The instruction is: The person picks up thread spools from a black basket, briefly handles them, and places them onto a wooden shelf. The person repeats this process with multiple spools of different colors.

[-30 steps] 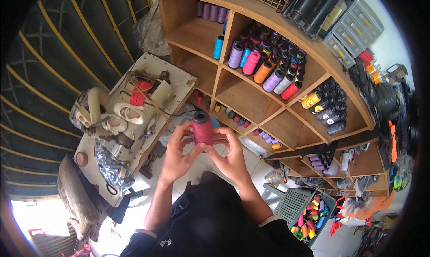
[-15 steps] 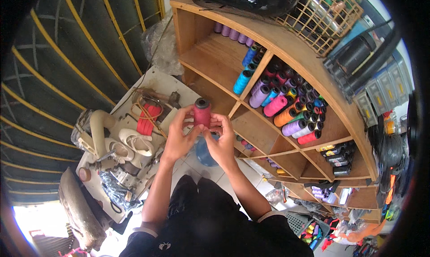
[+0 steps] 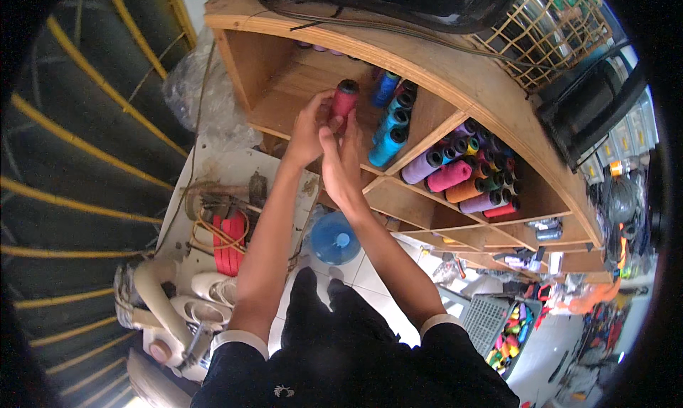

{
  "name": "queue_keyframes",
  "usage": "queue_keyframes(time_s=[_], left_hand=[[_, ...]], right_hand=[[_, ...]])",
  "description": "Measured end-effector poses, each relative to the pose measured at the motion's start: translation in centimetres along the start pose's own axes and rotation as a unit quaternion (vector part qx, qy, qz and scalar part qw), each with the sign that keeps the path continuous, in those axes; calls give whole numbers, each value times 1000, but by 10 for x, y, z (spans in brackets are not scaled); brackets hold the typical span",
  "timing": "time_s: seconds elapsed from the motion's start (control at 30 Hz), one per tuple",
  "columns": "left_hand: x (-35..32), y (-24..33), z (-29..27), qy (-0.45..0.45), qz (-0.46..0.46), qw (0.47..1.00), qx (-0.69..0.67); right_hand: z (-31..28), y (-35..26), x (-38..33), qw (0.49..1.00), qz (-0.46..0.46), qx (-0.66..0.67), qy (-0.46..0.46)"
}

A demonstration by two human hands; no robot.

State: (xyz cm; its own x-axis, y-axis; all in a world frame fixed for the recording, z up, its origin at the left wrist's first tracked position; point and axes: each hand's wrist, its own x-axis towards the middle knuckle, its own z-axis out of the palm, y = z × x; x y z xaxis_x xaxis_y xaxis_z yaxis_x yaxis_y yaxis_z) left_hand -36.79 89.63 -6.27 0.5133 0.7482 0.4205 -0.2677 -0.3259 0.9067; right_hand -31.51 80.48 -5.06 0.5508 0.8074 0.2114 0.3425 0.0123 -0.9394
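Observation:
A dark pink thread spool (image 3: 344, 99) with a black core is held upright between both of my hands, raised in front of the upper left compartment of a wooden shelf unit (image 3: 455, 81). My left hand (image 3: 308, 129) wraps its left side. My right hand (image 3: 342, 159) presses against its lower right side. Just right of the spool, several blue thread spools (image 3: 391, 127) lie stacked in the same compartment.
Purple, pink, orange and other coloured spools (image 3: 462, 177) fill the compartment to the right. A sewing machine (image 3: 178, 301) and a cluttered white table (image 3: 228, 209) stand at lower left. A blue water jug (image 3: 334, 239) sits on the floor. A wire basket (image 3: 562, 24) tops the shelf.
Both hands have lifted the pink spool up and toward the upper left shelf compartment. The view has tilted up, so the shelf looks closer.

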Motion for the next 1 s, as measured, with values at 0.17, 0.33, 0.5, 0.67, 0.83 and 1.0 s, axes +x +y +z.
queue_keyframes(time_s=[0.17, 0.33, 0.5, 0.67, 0.83, 1.0], left_hand=[[48, -42, -4, -134, -31, 985, -107], [67, -67, 10, -171, -63, 979, -92], [70, -77, 10, -182, -75, 977, -87], [66, -79, 10, -185, -80, 976, -85], [65, -80, 9, -182, -81, 976, -82], [63, -81, 10, -182, -83, 976, -81]], right_hand=[[20, -12, 33, 993, 84, -50, 70], [39, 10, 55, 981, 84, -76, 156], [40, 10, 62, 974, 100, -44, 200], [40, 8, 60, 971, 105, -27, 211], [41, 3, 60, 971, 128, -20, 202], [43, 4, 60, 968, 143, -10, 207]])
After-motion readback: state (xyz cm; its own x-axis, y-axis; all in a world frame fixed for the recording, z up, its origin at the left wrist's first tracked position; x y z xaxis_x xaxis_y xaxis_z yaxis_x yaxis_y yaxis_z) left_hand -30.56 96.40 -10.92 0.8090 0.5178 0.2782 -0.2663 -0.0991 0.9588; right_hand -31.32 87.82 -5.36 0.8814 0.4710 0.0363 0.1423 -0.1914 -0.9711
